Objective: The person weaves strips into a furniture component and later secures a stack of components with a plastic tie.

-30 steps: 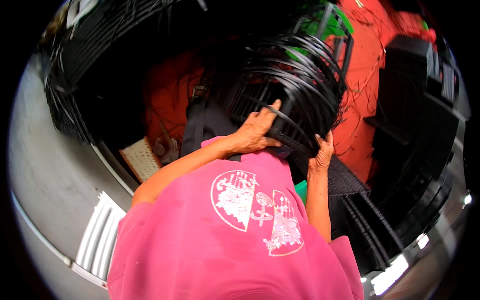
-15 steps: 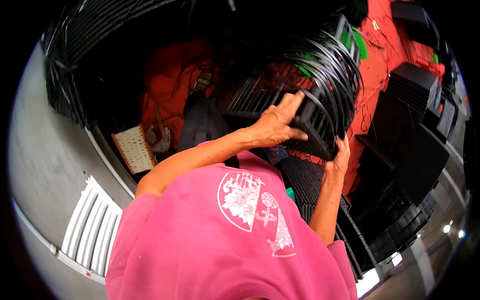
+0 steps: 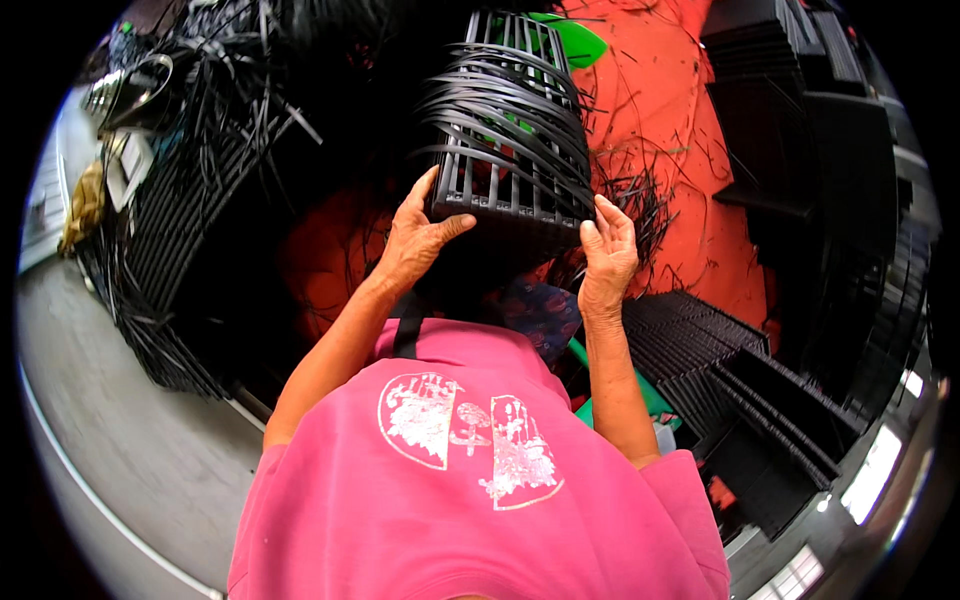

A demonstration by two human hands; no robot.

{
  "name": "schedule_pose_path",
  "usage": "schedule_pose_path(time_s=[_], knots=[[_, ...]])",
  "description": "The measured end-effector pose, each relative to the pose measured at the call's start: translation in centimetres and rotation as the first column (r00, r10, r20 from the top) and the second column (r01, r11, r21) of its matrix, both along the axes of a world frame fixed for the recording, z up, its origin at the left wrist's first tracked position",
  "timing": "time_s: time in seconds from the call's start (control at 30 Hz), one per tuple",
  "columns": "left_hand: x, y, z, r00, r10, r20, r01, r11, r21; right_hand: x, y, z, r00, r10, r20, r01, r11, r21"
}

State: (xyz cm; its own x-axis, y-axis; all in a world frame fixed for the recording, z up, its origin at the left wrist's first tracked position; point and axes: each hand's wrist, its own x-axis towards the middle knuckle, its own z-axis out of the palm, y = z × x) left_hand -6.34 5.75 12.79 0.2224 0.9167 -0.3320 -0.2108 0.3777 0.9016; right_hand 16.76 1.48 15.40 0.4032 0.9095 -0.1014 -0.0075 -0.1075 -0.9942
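Observation:
In front of me is a black slatted frame, its bars running away from me. Many loose, glossy black strips arch across its top from side to side. At the near left corner is my left hand, thumb over the near edge and fingers along the side, closed on the frame. My right hand holds the near right corner, its fingertips bent against it beside the strip ends. Whether it also pinches a strip is unclear. The underside of the frame is in deep shadow.
Black strip scraps litter the red floor covering. A green object lies beyond the frame. Stacked black woven panels stand at my right, with more dark panels behind. At left hangs a bundle of black strips.
The frame has turned from a tilt at the right to sit squarely before me. My left hand has gone from spread on it to gripping its left corner. The view has swung too.

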Motion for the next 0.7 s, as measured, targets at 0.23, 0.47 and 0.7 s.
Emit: schedule_pose_path(time_s=[0.23, 0.47, 0.7], knots=[[-0.1, 1.2, -0.8, 0.973, -0.127, -0.192, 0.158, 0.975, 0.156, -1.6, 1.1, 1.2, 0.667, 0.078, 0.741, -0.034, 0.997, -0.075], [-0.3, 1.9, 0.3, 0.969, -0.126, -0.213, 0.154, 0.981, 0.121, -0.7, 3.2, 1.7, 0.706, 0.174, 0.686, -0.126, 0.985, -0.120], [-1.0, 3.5, 6.6, 0.695, 0.324, -0.641, 0.320, 0.660, 0.680, 0.7, 3.4, 5.3, 0.901, 0.296, 0.316, -0.273, 0.955, -0.118]])
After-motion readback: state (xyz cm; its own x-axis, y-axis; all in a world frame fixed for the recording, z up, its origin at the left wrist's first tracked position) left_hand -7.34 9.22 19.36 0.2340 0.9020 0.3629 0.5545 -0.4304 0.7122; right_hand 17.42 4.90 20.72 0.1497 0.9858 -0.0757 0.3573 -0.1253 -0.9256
